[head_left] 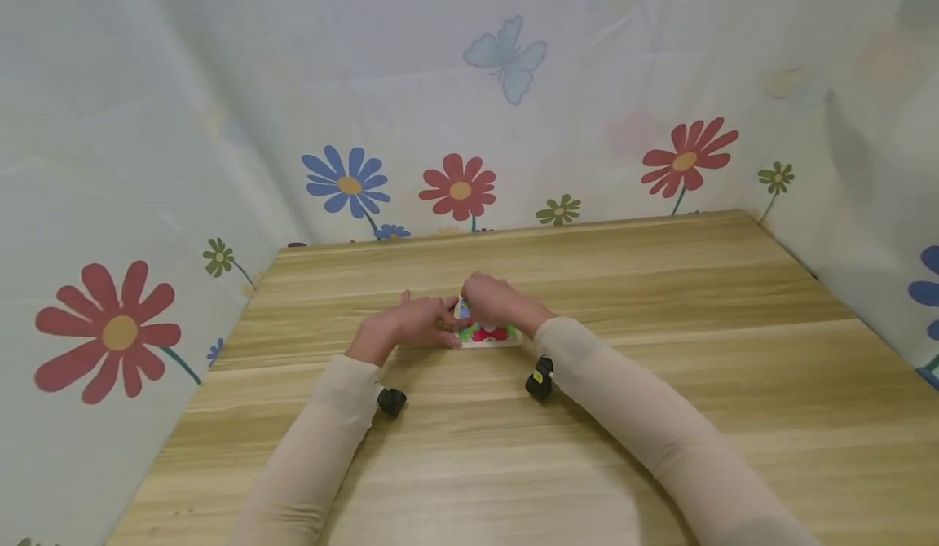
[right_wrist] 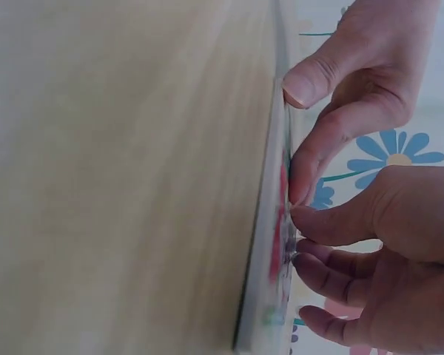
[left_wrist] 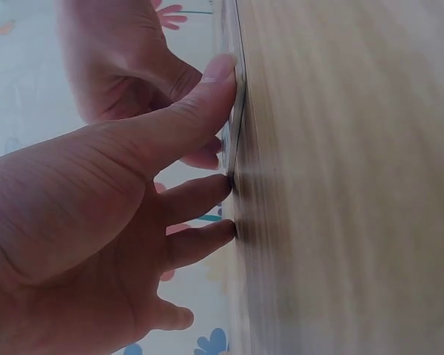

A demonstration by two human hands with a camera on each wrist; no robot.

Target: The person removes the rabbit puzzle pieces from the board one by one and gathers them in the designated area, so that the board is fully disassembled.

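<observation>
A thin flat board [head_left: 490, 335] with a pale border and a colourful flower picture lies on the wooden table, partly covered by both hands. My left hand [head_left: 420, 322] steadies its left side. In the left wrist view the left thumb [left_wrist: 211, 81] presses on the board's edge, while two extended fingertips touch the tabletop. My right hand [head_left: 490, 298] reaches over the board from the right. Seen from the right wrist, its thumb and fingertips come together at a small greyish piece [right_wrist: 292, 245] on the board's face, right beside the left index finger; its kind is unclear.
The wood-grain table [head_left: 455, 456] stretches out around the board. Behind it and at both sides hangs a pale curtain [head_left: 411, 57] printed with flowers and a butterfly. A small black wrist camera sits at each cuff, low over the tabletop.
</observation>
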